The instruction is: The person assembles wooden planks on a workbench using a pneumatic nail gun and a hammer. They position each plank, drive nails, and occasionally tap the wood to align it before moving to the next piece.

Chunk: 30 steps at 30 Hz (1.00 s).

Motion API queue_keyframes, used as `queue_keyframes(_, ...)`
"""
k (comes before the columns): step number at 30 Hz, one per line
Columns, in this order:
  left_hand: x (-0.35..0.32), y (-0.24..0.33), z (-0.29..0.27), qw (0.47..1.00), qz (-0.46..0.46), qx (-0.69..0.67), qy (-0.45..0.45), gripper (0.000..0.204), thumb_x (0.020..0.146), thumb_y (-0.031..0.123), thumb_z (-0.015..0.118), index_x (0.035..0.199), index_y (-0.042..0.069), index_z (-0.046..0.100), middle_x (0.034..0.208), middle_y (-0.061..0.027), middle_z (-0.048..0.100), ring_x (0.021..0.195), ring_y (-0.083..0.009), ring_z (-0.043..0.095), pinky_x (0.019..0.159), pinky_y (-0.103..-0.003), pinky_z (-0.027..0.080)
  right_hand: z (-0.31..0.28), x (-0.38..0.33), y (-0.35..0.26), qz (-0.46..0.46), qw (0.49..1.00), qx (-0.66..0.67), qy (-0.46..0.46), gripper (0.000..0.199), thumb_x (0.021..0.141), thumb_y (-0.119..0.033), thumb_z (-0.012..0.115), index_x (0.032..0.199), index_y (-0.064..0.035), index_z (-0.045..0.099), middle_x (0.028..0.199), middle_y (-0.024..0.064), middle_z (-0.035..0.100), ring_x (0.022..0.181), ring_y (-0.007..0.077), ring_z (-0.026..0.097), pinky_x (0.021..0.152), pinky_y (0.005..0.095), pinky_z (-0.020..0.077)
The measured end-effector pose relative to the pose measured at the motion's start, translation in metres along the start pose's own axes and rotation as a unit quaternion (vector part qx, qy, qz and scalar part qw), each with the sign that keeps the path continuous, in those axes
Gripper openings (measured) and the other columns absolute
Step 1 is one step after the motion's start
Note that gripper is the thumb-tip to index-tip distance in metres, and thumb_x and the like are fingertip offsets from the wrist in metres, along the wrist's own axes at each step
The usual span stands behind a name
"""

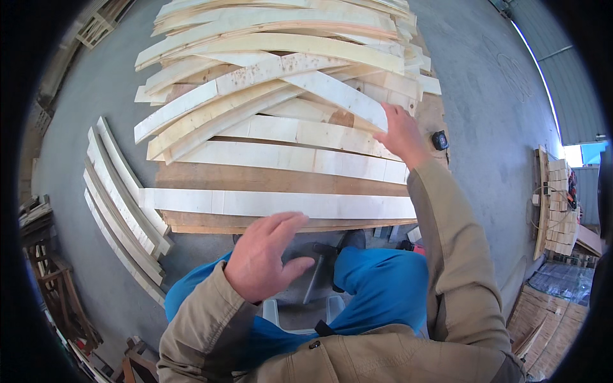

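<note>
My right hand (401, 134) reaches to the right side of the stack and grips the near end of a pale wooden board (345, 97). That board lies slantwise among the others, with part of it under a knotty board (239, 78). My left hand (265, 252) hovers in front of the table's near edge, thumb apart from the stretched fingers, holding nothing. Just beyond it a single board (274, 203) lies along the front of the wooden tabletop (249, 182). Behind it is another long board (294, 159).
Many boards (287, 22) are piled across the far table. A black tape measure (440, 140) sits at the right edge. Several boards (118, 191) lean or lie at the left. A hammer (319, 255) is below, between my legs. Bundled wood blocks (559, 204) stand at the right.
</note>
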State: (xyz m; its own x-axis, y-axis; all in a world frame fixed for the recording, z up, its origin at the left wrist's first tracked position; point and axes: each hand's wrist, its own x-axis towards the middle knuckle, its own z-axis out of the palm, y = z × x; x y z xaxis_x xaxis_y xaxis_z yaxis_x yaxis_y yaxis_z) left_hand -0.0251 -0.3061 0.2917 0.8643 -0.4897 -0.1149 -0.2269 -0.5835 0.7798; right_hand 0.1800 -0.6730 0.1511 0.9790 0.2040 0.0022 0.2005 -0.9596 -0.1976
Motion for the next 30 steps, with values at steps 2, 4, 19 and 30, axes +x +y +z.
queue_keyframes(2,0.002,0.002,0.003,0.999,-0.037,0.008,-0.039,0.064,0.083,0.021,0.087,0.138,-0.001,0.061,0.137,-0.0229,0.066,0.121,-0.0406,0.066,0.109,-0.046,0.051,0.009,0.021,-0.009,0.017,0.999,-0.029,-0.006,0.086,0.079,-0.029,0.091,0.153,-0.0101,0.049,0.145,0.0159,0.059,0.133,0.0361,0.059,0.110,0.0530,0.0470)
queue_keyframes(4,0.005,0.002,0.007,0.995,0.004,0.052,-0.090,0.064,0.084,0.021,0.086,0.139,0.000,0.061,0.136,-0.0220,0.067,0.122,-0.0388,0.066,0.108,-0.046,0.052,0.019,0.035,-0.014,0.040,0.997,-0.059,-0.020,0.087,0.079,-0.029,0.091,0.153,-0.0113,0.049,0.146,0.0151,0.058,0.134,0.0352,0.058,0.110,0.0539,0.0468)
queue_keyframes(19,0.001,0.001,0.001,0.993,0.038,0.079,-0.083,0.066,0.084,0.022,0.084,0.141,0.003,0.058,0.134,-0.0176,0.067,0.122,-0.0353,0.066,0.110,-0.049,0.049,0.009,0.022,-0.025,-0.054,0.995,-0.026,-0.083,0.056,0.075,-0.025,0.083,0.123,-0.0029,0.062,0.115,0.0265,0.066,0.114,0.0448,0.064,0.099,0.0513,0.0549)
queue_keyframes(30,0.014,0.002,-0.010,0.993,0.021,0.111,-0.018,0.060,0.086,0.024,0.085,0.138,0.004,0.060,0.131,-0.0181,0.068,0.120,-0.0373,0.066,0.108,-0.047,0.050,-0.100,-0.001,-0.085,-0.100,0.984,-0.013,-0.144,0.063,0.072,-0.034,0.084,0.124,-0.0021,0.068,0.113,0.0272,0.073,0.109,0.0416,0.071,0.095,0.0475,0.0565)
